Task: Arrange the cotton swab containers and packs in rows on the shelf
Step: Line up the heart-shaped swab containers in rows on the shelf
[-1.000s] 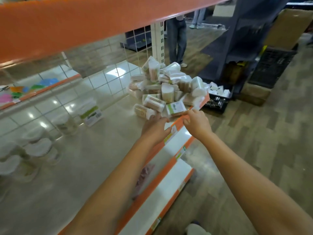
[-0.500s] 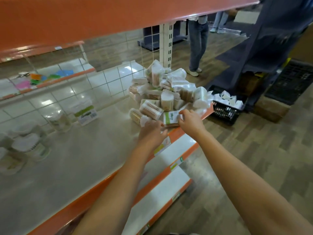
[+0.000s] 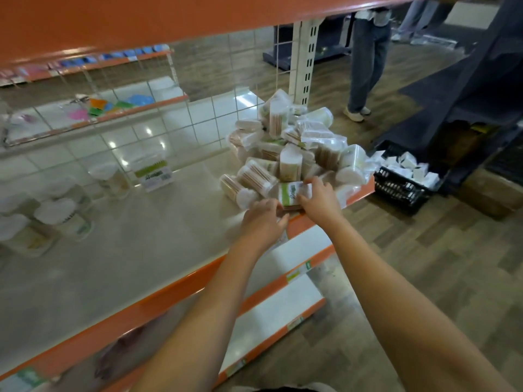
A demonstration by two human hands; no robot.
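Note:
A heap of cotton swab containers and packs lies at the right end of the beige shelf. At the heap's near edge sits a flat pack with a green and white label. My right hand grips its right side, fingers curled over the top. My left hand holds its left lower corner. Along the back left stand several arranged containers: round white-lidded tubs and a rectangular box with a green label.
An orange shelf overhangs above. Lower shelves with orange edges jut out below. A black crate of white packs sits on the wooden floor to the right. A person's legs stand beyond the white upright post.
Both hands have moved forward to the green-labelled pack and closed on it. My view has shifted closer and left, showing more of the shelf.

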